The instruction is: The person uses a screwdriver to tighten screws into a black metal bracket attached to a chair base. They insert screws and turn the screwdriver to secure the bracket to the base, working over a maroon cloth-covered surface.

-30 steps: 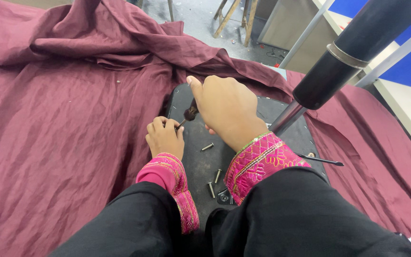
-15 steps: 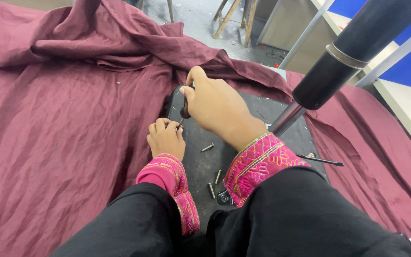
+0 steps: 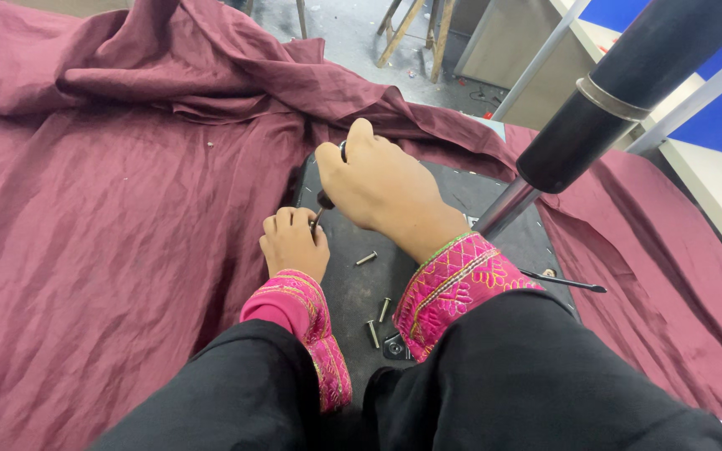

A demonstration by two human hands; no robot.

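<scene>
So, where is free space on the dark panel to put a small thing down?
The dark panel is bare between the right hand and the metal post. A narrower patch lies right of the post, above the thin black tool. It is crowded below the left hand, where loose screws lie between the pink cuffs.

Single head-worn view, steeply downward, close over hands and dark board [image 3: 495, 200]

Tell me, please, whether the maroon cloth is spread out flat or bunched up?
Both: the maroon cloth lies spread on the left, wrinkled, and is bunched in folds along the top, beyond the right hand and the dark panel.
</scene>
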